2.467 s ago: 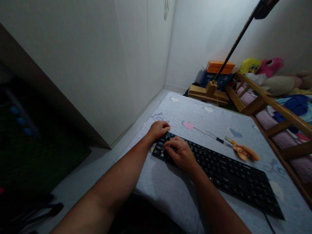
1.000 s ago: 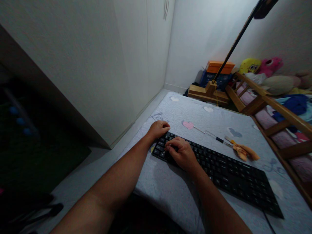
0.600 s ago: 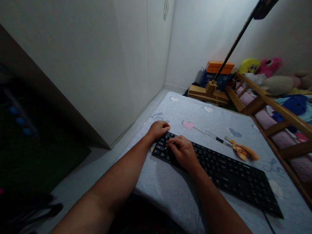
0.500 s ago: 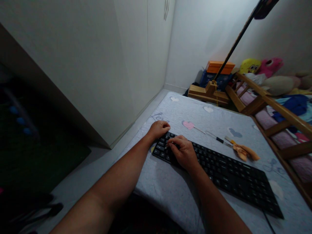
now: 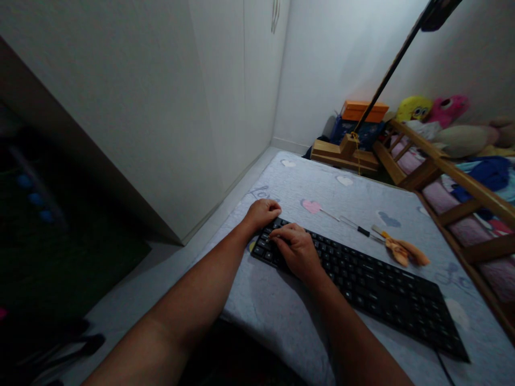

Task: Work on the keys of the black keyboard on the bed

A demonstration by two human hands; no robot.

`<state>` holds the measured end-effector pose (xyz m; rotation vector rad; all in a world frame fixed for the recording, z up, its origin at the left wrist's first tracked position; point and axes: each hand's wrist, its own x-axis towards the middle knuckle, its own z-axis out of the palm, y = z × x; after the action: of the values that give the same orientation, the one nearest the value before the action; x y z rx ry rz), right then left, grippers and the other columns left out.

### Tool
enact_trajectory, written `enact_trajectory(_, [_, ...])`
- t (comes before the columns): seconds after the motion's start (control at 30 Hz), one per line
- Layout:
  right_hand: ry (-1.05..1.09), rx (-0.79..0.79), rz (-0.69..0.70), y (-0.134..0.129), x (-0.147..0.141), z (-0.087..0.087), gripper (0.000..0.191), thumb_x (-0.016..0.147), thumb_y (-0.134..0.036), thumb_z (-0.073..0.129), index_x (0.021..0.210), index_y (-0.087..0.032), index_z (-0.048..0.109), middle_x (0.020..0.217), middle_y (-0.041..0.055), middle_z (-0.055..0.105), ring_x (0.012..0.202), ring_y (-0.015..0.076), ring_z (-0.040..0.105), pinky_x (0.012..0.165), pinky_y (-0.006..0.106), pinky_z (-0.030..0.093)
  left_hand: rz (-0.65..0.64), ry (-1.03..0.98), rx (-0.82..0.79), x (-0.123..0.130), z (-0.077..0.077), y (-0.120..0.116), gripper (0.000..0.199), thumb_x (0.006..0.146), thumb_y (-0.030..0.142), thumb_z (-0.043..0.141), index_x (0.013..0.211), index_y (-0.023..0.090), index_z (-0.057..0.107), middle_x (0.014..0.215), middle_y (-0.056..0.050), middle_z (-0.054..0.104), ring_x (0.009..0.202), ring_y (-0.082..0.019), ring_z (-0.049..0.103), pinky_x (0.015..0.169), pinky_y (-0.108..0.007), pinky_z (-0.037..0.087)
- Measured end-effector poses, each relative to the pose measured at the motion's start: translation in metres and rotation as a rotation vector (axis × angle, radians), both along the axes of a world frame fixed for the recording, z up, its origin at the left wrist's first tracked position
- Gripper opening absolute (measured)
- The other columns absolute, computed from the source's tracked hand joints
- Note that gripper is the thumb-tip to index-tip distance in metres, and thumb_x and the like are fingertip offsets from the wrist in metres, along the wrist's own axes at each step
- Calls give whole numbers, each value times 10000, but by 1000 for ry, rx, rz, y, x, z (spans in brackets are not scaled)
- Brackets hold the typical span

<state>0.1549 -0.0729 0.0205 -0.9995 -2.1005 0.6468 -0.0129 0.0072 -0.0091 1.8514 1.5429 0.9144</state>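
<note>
Black keyboard (image 5: 366, 283) flat on a heart-printed sheet (image 5: 314, 179), slanting from far left to near right, with a cable (image 5: 443, 365) off the near edge. Left hand (image 5: 262, 213) at the keyboard's far left corner, fingers curled in, touching it or just beside it; cannot tell which, nor if clasping anything. Right hand (image 5: 296, 247) above the left-end keys, fingertips pinched together on a thin thing (image 5: 271, 238), too small to name. Beyond, on the sheet: pale stick (image 5: 330, 215), nearly in line with a black-gripped wire tool (image 5: 362, 231), then an orange rag (image 5: 406, 253) next to what looks like a brush (image 5: 379, 231).

At the wall, orange box (image 5: 372, 111), looking closed, on top of a blue box (image 5: 350, 128); contents of both hidden. In front, wooden stand (image 5: 340, 155) with a black pole (image 5: 396, 67), tilted. To the right, railed bed (image 5: 462, 178), holding a yellow plush (image 5: 408, 110), a pink plush (image 5: 448, 110) and bunched blue cloth (image 5: 485, 174). To the left, tall pale cabinet (image 5: 181, 107), doors closed, contents out of sight.
</note>
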Motion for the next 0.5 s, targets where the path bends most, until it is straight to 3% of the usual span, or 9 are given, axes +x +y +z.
enact_trajectory(0.5, [-32,22,39,2,-8,-5,204,884,-123,620,946,-241,775,870,49,685,878,192,623,845,345,477,0,-12,9,1,1,0,243,775,287,573,810,147,768,703,-30,718,675,-159,624,628,-248,456])
